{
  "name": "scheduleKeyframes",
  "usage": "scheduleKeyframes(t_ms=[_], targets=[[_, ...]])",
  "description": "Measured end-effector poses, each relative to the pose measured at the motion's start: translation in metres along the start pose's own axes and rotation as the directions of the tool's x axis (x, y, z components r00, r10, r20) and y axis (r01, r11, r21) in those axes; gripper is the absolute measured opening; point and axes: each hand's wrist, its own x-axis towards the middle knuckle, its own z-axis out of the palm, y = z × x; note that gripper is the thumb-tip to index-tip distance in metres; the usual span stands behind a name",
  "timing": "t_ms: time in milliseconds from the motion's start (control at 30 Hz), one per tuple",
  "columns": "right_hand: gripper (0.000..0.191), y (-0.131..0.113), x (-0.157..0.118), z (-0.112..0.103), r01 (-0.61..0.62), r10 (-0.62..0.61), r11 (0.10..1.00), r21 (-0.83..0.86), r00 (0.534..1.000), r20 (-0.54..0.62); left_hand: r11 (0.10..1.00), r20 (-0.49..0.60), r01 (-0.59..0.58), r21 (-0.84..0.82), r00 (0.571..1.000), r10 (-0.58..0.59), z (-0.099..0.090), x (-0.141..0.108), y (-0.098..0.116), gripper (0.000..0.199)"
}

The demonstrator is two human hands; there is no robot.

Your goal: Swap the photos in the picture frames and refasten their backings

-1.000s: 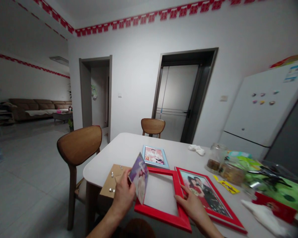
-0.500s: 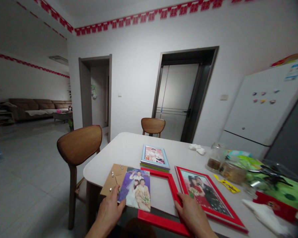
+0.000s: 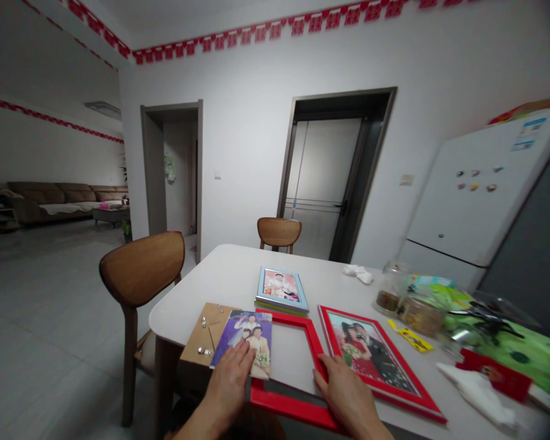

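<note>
My left hand [image 3: 231, 374] lies with its fingers spread flat on the lower part of a purple wedding photo [image 3: 262, 336]. That photo overlaps a brown backing board [image 3: 201, 333] with small metal clips and the left side of an empty red frame [image 3: 309, 336]. My right hand [image 3: 346, 388] grips the right side of this red frame, thumb on the inner edge. To its right lies a second red frame [image 3: 421, 403] holding a picture of a couple. Behind the empty frame sits a light blue framed photo [image 3: 282, 287].
White table [image 3: 229, 263] with glass jars [image 3: 392, 287], a yellow packet [image 3: 415, 340], crumpled tissue [image 3: 358, 274], a red packet [image 3: 495, 373] and green bags [image 3: 531, 354] along the right. Wooden chairs [image 3: 144, 266] stand at the left and far side.
My left hand has moved from the photo's left edge onto its front, and the photo sits slightly lower at its top left. My right hand still holds the frame. The view has shifted slightly.
</note>
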Motion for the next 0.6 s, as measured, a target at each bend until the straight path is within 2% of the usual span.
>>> scheduleKeyframes(t_ms=[67,133,200,233,267,333,367,400,433,467,500,533,600], targets=[[0.036,-0.004,0.0,-0.005,0.015,-0.012,0.999,0.049,0.998,-0.062,0.994,-0.162,-0.003,-0.109,0.987,-0.014,-0.01,0.004,-0.007,0.045],[0.036,-0.01,0.0,-0.009,0.085,-0.058,0.978,0.191,0.988,-0.144,0.955,-0.305,0.051,-0.291,0.941,-0.144,-0.024,0.01,-0.01,0.038],[0.037,-0.022,0.001,-0.011,0.146,-0.089,0.885,0.442,0.985,-0.147,0.836,-0.356,0.112,-0.537,0.869,-0.345,-0.035,0.017,-0.004,0.03],[0.038,-0.029,0.001,-0.01,0.12,-0.079,0.799,0.589,0.992,-0.095,0.735,-0.34,0.116,-0.669,0.831,-0.441,-0.038,0.021,0.002,0.029],[0.04,-0.037,0.002,-0.009,0.045,-0.054,0.682,0.73,0.998,-0.012,0.603,-0.298,0.097,-0.792,0.801,-0.519,-0.037,0.023,0.01,0.031],[0.044,-0.053,0.002,-0.003,-0.174,-0.004,0.359,0.917,0.982,0.188,0.289,-0.167,0.018,-0.957,0.782,-0.601,-0.027,0.027,0.03,0.037],[0.044,-0.059,0.003,0.0,-0.258,0.007,0.178,0.95,0.965,0.261,0.137,-0.094,-0.014,-0.991,0.791,-0.604,-0.02,0.027,0.04,0.04],[0.042,-0.063,0.004,0.002,-0.301,0.015,0.013,0.954,0.954,0.301,0.024,-0.038,-0.029,-0.999,0.806,-0.59,-0.011,0.027,0.049,0.042],[0.039,-0.065,0.005,0.003,-0.303,0.026,-0.118,0.946,0.951,0.308,-0.047,0.0,-0.032,-0.998,0.821,-0.57,-0.002,0.026,0.056,0.044],[0.035,-0.064,0.006,0.004,-0.279,0.048,-0.205,0.938,0.955,0.294,-0.081,0.027,-0.022,-0.996,0.835,-0.55,0.005,0.025,0.06,0.045],[0.031,-0.061,0.008,0.003,-0.246,0.077,-0.249,0.937,0.959,0.272,-0.081,0.039,-0.005,-0.997,0.845,-0.533,0.011,0.024,0.062,0.046],[0.03,-0.056,0.01,0.001,-0.221,0.1,-0.257,0.941,0.962,0.253,-0.059,0.045,0.016,-0.998,0.851,-0.523,0.015,0.022,0.061,0.048],[0.032,-0.042,0.016,-0.005,-0.228,0.114,-0.201,0.953,0.96,0.254,0.037,0.041,0.072,-0.997,0.846,-0.532,0.017,0.019,0.053,0.053]])
